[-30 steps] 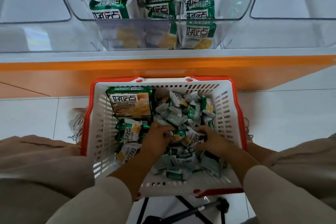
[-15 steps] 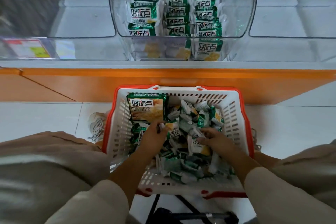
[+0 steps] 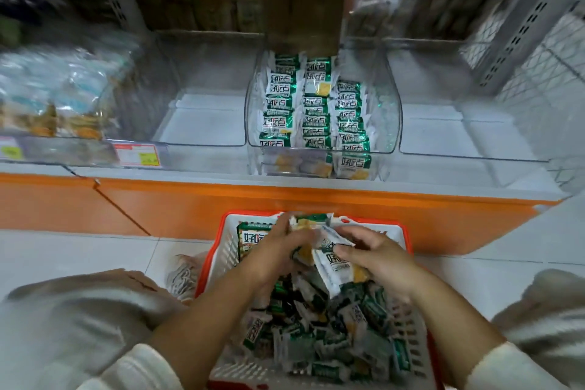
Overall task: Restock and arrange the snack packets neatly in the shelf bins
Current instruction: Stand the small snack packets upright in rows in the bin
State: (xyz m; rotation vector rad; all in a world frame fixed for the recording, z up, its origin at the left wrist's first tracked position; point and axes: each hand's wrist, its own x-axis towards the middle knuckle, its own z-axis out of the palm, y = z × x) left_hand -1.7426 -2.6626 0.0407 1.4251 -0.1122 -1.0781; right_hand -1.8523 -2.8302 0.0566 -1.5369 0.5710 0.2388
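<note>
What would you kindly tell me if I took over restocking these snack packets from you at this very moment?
Left hand: grips a bunch of snack packets above the basket.
Right hand: pinches the same bunch from the other side.
Middle bin: three neat rows of packets already lie in it.
Left to do: place the held bunch in that bin, then the loose packets heaped in the basket.

Reaching forward with both forearms, holding the left hand (image 3: 278,251) and right hand (image 3: 378,260) close together, both gripping snack packets (image 3: 333,266).
</note>
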